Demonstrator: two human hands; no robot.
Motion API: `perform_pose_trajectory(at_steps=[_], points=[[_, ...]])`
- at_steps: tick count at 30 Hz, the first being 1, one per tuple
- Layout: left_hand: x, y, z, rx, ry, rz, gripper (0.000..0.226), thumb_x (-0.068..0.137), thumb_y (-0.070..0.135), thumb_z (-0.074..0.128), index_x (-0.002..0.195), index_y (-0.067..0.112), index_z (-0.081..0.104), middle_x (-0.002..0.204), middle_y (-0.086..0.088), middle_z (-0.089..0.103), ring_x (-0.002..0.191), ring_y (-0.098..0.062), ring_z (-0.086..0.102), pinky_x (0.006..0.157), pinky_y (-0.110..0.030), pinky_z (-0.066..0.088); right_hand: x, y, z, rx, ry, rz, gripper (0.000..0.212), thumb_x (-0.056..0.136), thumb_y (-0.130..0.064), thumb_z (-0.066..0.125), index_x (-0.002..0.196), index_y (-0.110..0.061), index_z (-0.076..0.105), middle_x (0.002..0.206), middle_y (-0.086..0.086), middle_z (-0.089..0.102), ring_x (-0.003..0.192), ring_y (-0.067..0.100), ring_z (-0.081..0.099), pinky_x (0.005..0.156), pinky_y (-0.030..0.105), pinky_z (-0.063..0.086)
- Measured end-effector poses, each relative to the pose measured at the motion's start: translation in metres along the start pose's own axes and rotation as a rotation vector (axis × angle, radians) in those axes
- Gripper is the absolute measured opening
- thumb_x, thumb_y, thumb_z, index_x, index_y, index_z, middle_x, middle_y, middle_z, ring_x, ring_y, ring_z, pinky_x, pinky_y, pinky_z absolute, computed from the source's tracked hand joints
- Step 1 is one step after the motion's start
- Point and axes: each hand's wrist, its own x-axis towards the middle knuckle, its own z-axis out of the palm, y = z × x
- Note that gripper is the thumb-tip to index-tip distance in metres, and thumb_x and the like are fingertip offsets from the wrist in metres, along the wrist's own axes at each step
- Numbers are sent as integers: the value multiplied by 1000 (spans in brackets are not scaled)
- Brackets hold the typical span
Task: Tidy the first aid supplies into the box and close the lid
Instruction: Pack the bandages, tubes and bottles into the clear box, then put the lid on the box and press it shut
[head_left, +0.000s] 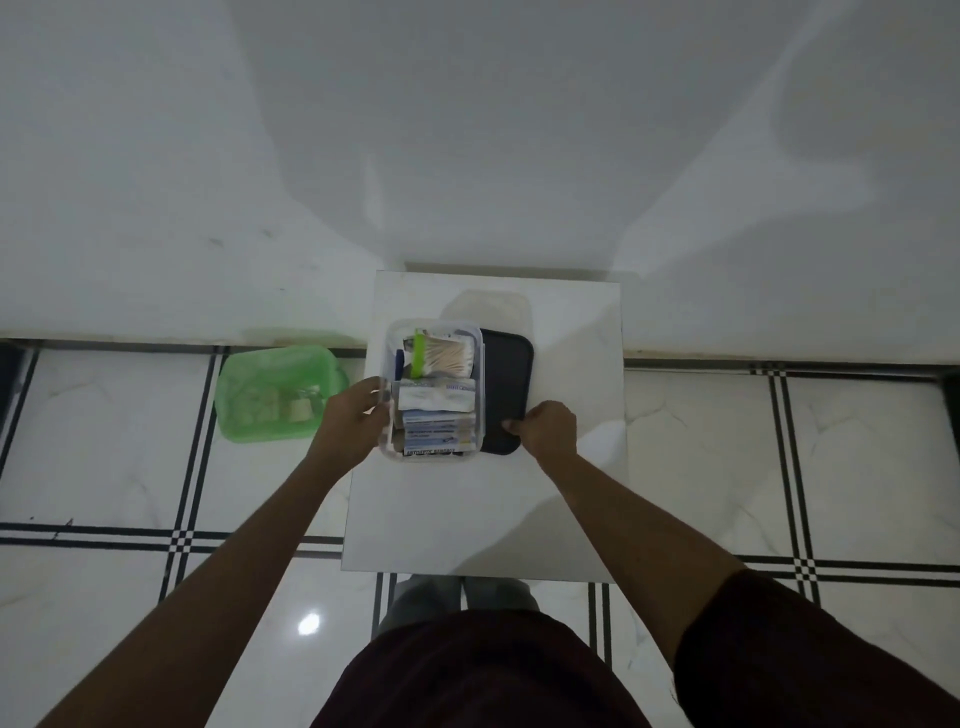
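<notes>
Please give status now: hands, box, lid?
Left hand holds box side. Right hand grips dark lid, beside box. Box full, still open. Nothing in the way.

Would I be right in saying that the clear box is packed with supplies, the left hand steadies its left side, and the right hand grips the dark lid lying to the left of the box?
Not quite: the head view shows the dark lid lying to the right of the clear box, not the left. The left hand does steady the box's left side, and the right hand grips the lid's near edge.

Packed clear box (385, 332), dark lid (506, 379) alongside
</notes>
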Motion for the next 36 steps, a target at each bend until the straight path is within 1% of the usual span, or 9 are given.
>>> perform_pose_trajectory(at_steps=[2, 5, 7, 11, 18, 22, 26, 32, 36], points=[[1, -2, 0, -1, -3, -2, 53, 92, -2, 50, 91, 50, 63, 77, 35, 69, 76, -3, 70, 72, -47, 60, 1, 2, 2, 10, 29, -18, 41, 72, -25, 79, 45, -8, 54, 50, 8, 57, 55, 24, 56, 59, 31, 49], [1, -3, 3, -28, -2, 6, 69, 91, -4, 49, 83, 62, 62, 77, 31, 71, 71, 4, 68, 70, -47, 60, 2, 10, 2, 91, 23, -9, 22, 76, -17, 75, 74, 5, 72, 83, 21, 72, 85, 34, 65, 85, 42, 53], [1, -3, 6, -34, -7, 19, 70, 91, -6, 48, 82, 62, 62, 77, 28, 71, 70, 1, 67, 69, -49, 59, 3, 16, 4, 146, 36, 10, 25, 77, -17, 74, 71, 7, 70, 80, 23, 70, 82, 38, 66, 82, 43, 55], [3, -8, 8, -24, -2, 8, 63, 91, -4, 48, 87, 57, 62, 78, 30, 71, 70, 0, 67, 72, -50, 59, 10, 18, 15, 120, 66, 128, 44, 65, -56, 74, 66, -13, 65, 86, 11, 59, 88, 33, 60, 82, 37, 49], [8, -12, 6, -45, -4, -28, 39, 91, -5, 47, 111, 25, 63, 83, 21, 71, 75, -9, 69, 74, -47, 60, 17, 4, 22, 78, 24, 187, 46, 77, -44, 69, 100, -3, 69, 107, 16, 66, 108, 34, 56, 96, 40, 47], [3, -7, 7, -93, 9, -36, 41, 95, 2, 48, 90, 41, 60, 79, 18, 73, 76, -5, 69, 63, -33, 61, 12, 10, 17, 322, -16, 184, 28, 80, -29, 66, 88, -2, 64, 97, 18, 64, 94, 33, 61, 77, 36, 50], [1, -6, 14, -130, 13, 9, 25, 96, 6, 49, 102, 26, 62, 100, -15, 70, 89, -32, 70, 68, -48, 61, -14, 4, -6, 713, -69, 199, 33, 76, -20, 73, 97, -8, 50, 100, 15, 61, 93, 31, 63, 76, 44, 59], [8, 1, 26, -107, -32, 43, 20, 96, 12, 49, 107, 20, 64, 99, -12, 73, 85, -21, 71, 67, -47, 61, -49, -34, -48, 582, 61, -164, 26, 85, -8, 60, 109, -9, 52, 93, 12, 66, 80, 22, 64, 69, 30, 56], [10, 1, 31, -90, -38, 50, 22, 97, 17, 49, 114, 15, 63, 103, -14, 72, 94, -26, 70, 69, -48, 61, -66, -59, -49, 321, 174, -386, 27, 85, -12, 61, 111, -10, 56, 68, 0, 62, 51, 7, 55, 44, 8, 44]])
